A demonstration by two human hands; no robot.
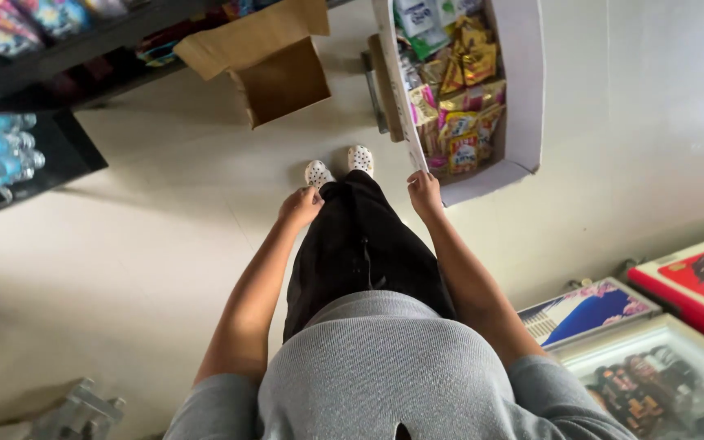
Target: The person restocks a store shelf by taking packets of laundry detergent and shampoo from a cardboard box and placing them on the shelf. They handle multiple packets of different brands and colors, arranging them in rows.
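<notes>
A white box [523, 90] of snack packets [458, 98] lies on the shop floor [165, 244], ahead of the person's right foot. Left of it, the left hand [300, 205] hangs loosely curled, holding nothing. The right hand [424, 194], fingers bent, hangs at the box's near corner; whether it grips the flap cannot be told.

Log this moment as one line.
left hand: empty, hanging by black trousers | right hand: at edge of white box of snack packets | brown carton: open on floor
</notes>
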